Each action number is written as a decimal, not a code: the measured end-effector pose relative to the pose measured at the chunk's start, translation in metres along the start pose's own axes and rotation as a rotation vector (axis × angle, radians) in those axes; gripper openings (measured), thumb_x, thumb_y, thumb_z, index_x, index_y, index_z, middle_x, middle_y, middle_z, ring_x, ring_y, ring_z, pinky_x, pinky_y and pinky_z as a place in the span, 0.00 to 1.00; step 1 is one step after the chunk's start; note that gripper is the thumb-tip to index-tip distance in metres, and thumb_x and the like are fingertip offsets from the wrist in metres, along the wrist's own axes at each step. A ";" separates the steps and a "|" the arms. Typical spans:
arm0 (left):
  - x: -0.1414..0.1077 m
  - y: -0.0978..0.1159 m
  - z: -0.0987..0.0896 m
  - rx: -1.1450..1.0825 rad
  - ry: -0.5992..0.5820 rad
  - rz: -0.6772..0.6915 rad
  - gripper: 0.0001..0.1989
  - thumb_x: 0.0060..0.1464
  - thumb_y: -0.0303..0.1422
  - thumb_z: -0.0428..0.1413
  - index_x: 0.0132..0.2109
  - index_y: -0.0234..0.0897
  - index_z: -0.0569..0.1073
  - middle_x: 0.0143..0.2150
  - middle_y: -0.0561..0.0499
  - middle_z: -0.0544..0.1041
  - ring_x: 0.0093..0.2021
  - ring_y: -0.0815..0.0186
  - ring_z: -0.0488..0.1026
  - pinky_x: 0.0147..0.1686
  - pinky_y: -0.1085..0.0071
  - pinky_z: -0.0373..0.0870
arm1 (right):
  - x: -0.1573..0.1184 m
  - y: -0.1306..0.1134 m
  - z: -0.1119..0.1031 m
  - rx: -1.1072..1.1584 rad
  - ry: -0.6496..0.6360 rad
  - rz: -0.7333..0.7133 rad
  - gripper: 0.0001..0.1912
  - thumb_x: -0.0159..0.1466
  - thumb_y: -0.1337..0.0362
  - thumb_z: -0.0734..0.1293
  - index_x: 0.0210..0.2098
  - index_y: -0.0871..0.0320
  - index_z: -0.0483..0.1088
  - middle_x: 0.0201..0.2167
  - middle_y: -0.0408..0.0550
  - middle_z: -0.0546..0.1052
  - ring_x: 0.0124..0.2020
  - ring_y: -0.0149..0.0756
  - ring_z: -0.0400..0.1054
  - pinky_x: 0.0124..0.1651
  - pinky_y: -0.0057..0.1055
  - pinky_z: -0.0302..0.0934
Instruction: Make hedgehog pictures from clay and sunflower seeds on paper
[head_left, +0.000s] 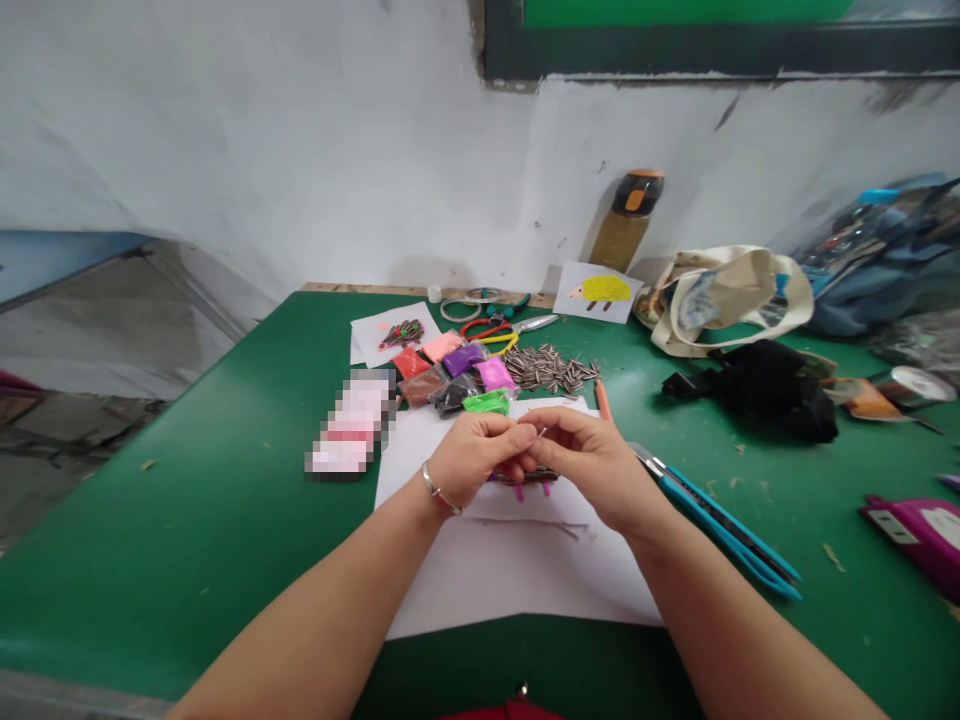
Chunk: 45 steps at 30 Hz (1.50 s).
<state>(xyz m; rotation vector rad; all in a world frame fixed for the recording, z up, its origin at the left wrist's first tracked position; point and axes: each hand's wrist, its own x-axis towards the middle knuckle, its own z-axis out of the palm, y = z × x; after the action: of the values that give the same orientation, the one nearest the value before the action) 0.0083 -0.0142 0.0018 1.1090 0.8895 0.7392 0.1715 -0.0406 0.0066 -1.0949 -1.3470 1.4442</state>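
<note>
Barely visible: your left hand [472,460] and right hand [592,465] pinch something thin [538,432] between narrowly closed fingertips [510,428]; the pixelated pink packets [349,425] stay unreadable.

**Silver bangle and a strip of red cloth**

On my feed, two bare forearms [322,625] lead to a bare left hand [472,460] and a bare right hand [585,465]. A thin, shiny silver bangle [439,488] circles the left wrist. At the bottom edge sits a sliver of deep red cloth [502,713] with a small metal stud [522,689]; I can't make out more of it.
</note>
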 end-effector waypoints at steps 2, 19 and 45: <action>0.000 0.003 -0.001 -0.044 0.013 0.007 0.16 0.45 0.42 0.64 0.27 0.30 0.76 0.23 0.51 0.73 0.21 0.74 0.68 0.23 0.77 0.63 | 0.000 -0.001 -0.003 -0.035 -0.005 -0.015 0.14 0.59 0.59 0.68 0.43 0.57 0.72 0.29 0.45 0.76 0.30 0.33 0.71 0.32 0.31 0.66; 0.001 0.001 -0.001 -0.068 -0.029 0.010 0.15 0.42 0.39 0.66 0.31 0.31 0.75 0.25 0.53 0.72 0.24 0.74 0.68 0.27 0.75 0.63 | -0.001 0.000 -0.003 -0.112 0.056 -0.012 0.14 0.58 0.65 0.66 0.44 0.57 0.72 0.23 0.41 0.73 0.25 0.31 0.67 0.29 0.31 0.64; 0.000 0.001 0.007 0.187 0.116 0.046 0.28 0.48 0.55 0.56 0.19 0.33 0.67 0.14 0.55 0.65 0.15 0.75 0.60 0.16 0.78 0.56 | -0.002 -0.006 0.008 -0.145 -0.053 -0.087 0.10 0.60 0.65 0.65 0.41 0.57 0.72 0.28 0.43 0.76 0.26 0.30 0.68 0.30 0.30 0.64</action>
<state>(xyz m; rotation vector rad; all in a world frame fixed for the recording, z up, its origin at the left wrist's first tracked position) 0.0141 -0.0168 0.0039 1.2646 1.0510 0.7759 0.1642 -0.0444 0.0126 -1.0825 -1.5374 1.3375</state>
